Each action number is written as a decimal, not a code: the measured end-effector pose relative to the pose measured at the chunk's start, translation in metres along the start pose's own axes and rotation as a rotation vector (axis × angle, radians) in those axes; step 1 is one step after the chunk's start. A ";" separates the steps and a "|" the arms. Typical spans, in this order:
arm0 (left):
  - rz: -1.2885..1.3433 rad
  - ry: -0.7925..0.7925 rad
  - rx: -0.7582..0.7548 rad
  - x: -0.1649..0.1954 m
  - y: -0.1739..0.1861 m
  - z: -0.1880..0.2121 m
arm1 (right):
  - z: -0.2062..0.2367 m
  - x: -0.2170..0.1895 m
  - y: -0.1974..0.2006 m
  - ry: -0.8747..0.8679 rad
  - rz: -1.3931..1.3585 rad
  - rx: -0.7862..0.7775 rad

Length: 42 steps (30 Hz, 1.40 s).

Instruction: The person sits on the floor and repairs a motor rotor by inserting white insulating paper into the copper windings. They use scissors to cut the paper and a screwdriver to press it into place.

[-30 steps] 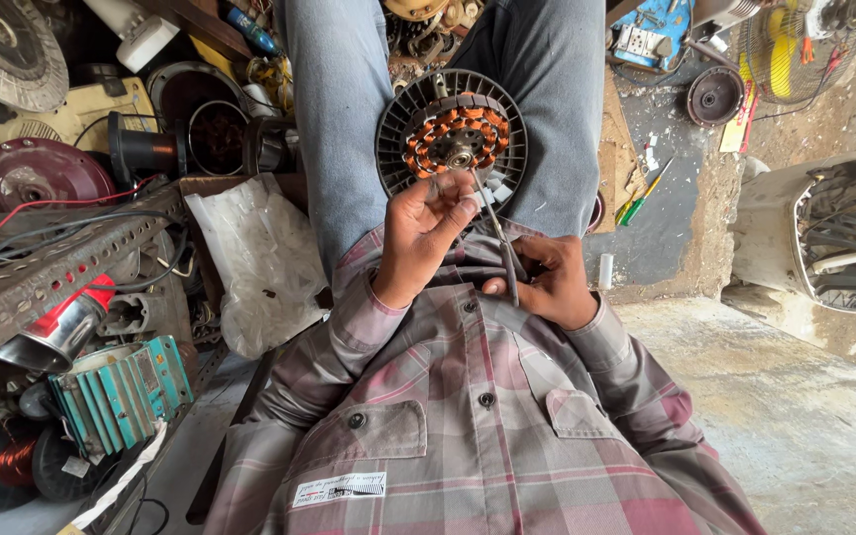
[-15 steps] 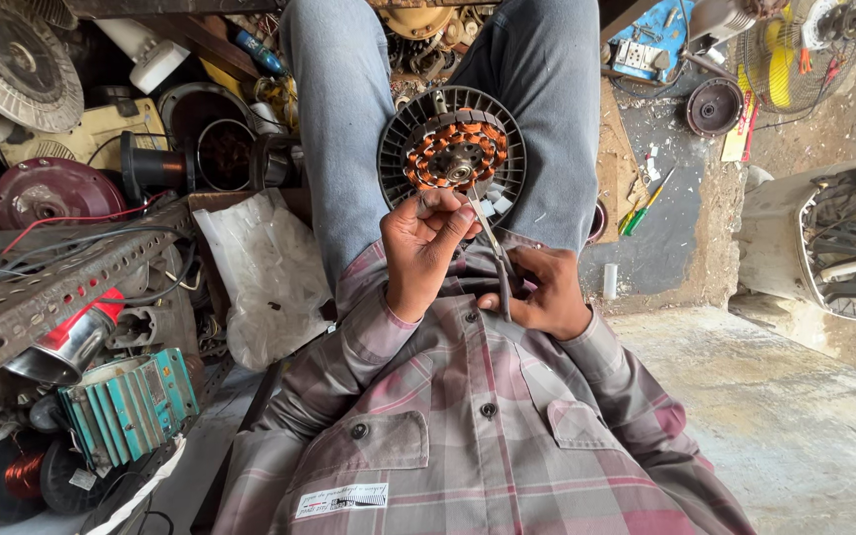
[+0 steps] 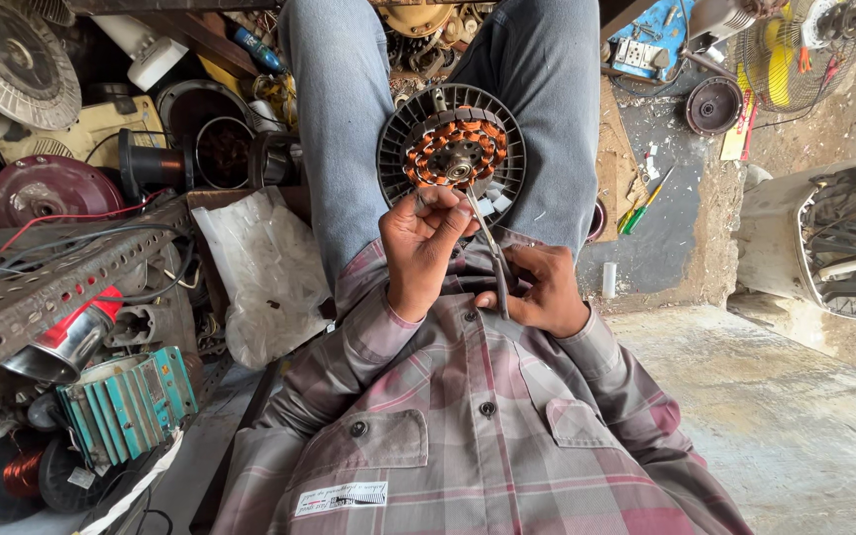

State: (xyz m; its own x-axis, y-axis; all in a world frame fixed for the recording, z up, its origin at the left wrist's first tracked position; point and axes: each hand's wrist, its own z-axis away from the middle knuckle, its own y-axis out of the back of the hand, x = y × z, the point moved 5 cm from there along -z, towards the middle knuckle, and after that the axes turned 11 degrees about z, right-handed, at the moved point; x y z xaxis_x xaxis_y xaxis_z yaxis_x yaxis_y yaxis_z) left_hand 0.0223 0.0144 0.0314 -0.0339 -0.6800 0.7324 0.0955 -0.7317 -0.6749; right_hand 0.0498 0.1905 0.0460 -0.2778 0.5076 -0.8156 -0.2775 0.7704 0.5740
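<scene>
A round black ribbed motor housing (image 3: pixel 393 149) with orange-copper windings (image 3: pixel 453 149) rests on my lap between my jeans-clad legs. My left hand (image 3: pixel 423 248) reaches up to its lower edge, fingertips pinched on thin wires there. My right hand (image 3: pixel 542 292) sits lower, against my plaid shirt, and grips a thin metal tool (image 3: pixel 487 243). The tool's tip points up toward the windings. What kind of tool it is I cannot tell.
Motor parts crowd the left: a perforated metal angle bar (image 3: pixel 42 292), a teal finned block (image 3: pixel 126 401), a red disc (image 3: pixel 47 188), copper coils (image 3: pixel 12 476) and a plastic bag (image 3: pixel 265 267). A fan guard (image 3: pixel 854 243) lies right, on the concrete floor (image 3: pixel 804 416).
The view has drifted a little, so the housing sits slightly lower in frame. Both hands keep their hold at the housing's lower edge, with only small finger movement.
</scene>
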 end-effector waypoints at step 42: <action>-0.794 0.136 -0.167 0.009 0.044 -0.015 | 0.018 0.046 0.001 -0.146 -0.423 0.217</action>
State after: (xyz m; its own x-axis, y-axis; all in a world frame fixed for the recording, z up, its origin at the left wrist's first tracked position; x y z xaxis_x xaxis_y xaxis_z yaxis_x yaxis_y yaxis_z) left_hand 0.0110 -0.0250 0.0073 -0.1507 0.0515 0.9872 -0.1563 -0.9873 0.0276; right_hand 0.0534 0.2220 0.0081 -0.0465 0.1703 -0.9843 -0.1359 0.9751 0.1751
